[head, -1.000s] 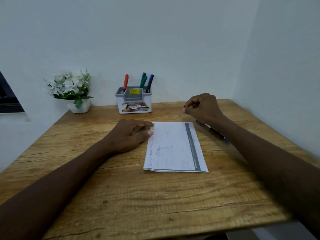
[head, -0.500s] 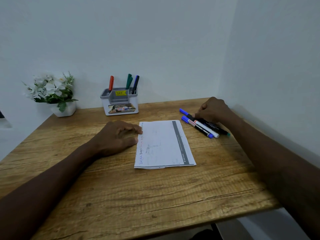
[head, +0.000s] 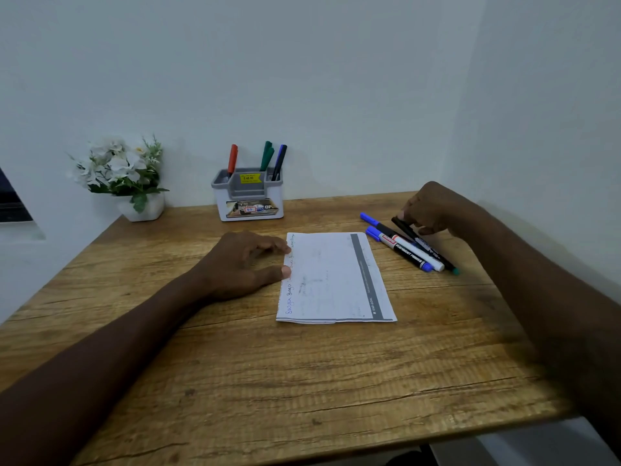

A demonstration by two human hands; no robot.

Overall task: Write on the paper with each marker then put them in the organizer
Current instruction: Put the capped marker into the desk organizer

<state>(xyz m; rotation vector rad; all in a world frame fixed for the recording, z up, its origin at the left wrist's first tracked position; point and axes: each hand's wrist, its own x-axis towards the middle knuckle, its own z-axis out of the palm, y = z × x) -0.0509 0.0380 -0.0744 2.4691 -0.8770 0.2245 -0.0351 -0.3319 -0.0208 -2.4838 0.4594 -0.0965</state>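
A folded white paper (head: 332, 280) with a grey stripe lies mid-table, with handwriting along its left edge. My left hand (head: 242, 264) rests on the table, its fingertips touching that left edge. Three markers lie right of the paper: a blue-capped black marker (head: 400, 248), a blue-capped white one (head: 420, 255) and a black marker with a green end (head: 433, 253). My right hand (head: 433, 210) pinches the far end of the black green-ended marker. The grey and white organizer (head: 248, 200) at the back holds a red (head: 232, 159), a green (head: 267, 156) and a blue marker (head: 280, 161).
A white pot of white flowers (head: 124, 176) stands at the back left. The wooden table (head: 302, 381) meets walls at the back and right. A dark window edge (head: 13, 203) shows at far left.
My right hand moved from above the paper's right edge to the markers at the right and took hold of the black green-ended one. The view shifted. My left hand stayed on the paper's edge.
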